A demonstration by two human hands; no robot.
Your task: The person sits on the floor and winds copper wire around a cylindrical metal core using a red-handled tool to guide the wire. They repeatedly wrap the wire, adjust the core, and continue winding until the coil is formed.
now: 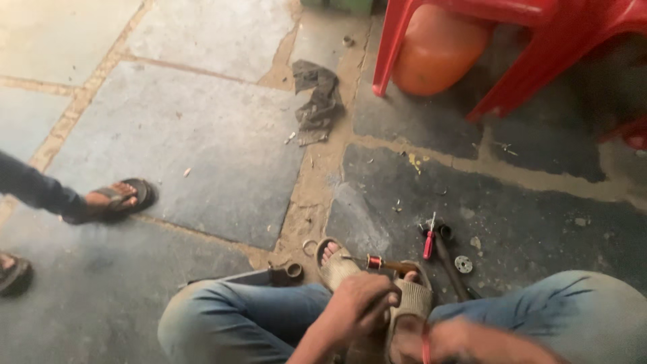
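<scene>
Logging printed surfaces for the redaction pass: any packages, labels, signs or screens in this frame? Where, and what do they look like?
None in view: no package, label, sign or screen.
Nearest thing to a container: orange rounded container, top right under the red plastic chair, plain surface.
Left hand grips a tool with a copper-wound coil over the sandalled feet, no marking visible.
</scene>
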